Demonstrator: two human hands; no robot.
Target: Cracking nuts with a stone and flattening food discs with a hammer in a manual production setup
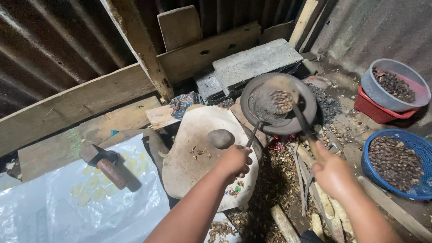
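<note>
A dark round pan (pixel 252 112) sits over a small fire with glowing embers (pixel 278 144). My left hand (pixel 235 161) grips the pan's thin metal handle (pixel 253 133). My right hand (pixel 332 174) holds a long wooden-handled scoop (pixel 300 118), its head lifted over the pan and carrying several brown nuts (pixel 282 101). A flat, pale stone slab (pixel 198 157) lies left of the pan with a rounded grey stone (pixel 221 138) on it.
Concrete blocks (pixel 256 63) stand behind the pan. At right are a blue basket (pixel 418 191) of brown nuts and a grey bowl (pixel 382 94) of nuts on a red basket (pixel 373 110). A hammer (pixel 105 164) and flattened pale discs (pixel 92 186) lie on white plastic sheeting (pixel 54 211). Firewood sticks (pixel 283 222) lie below.
</note>
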